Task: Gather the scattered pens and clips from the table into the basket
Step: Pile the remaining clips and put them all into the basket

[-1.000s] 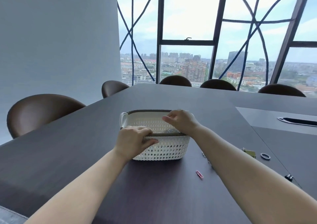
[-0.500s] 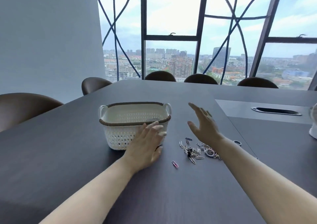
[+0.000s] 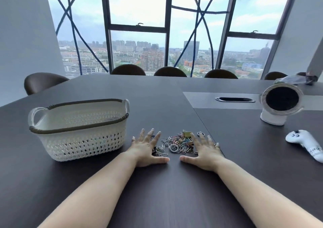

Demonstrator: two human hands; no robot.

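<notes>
A white woven basket (image 3: pixel 78 140) with a dark rim stands on the dark table, left of centre. A pile of paper clips and binder clips (image 3: pixel 178 141) lies to its right, with a white ring (image 3: pixel 173 147) at its near edge. My left hand (image 3: pixel 147 149) lies flat on the table at the pile's left side, fingers spread, covering a few clips. My right hand (image 3: pixel 203 150) lies flat at the pile's right side, fingers spread. Both thumbs point toward each other below the pile. Neither hand holds anything. No pens are visible.
A white round fan (image 3: pixel 279 103) stands at the right, with a white controller (image 3: pixel 305 143) lying in front of it. A cable slot (image 3: pixel 235 99) is set in the table's centre panel. Brown chairs (image 3: pixel 170 72) line the far edge and the left side.
Both hands left the basket's rim and came down flat on either side of the clip pile. The view turned right, so the basket now sits to the left and the fan is in view.
</notes>
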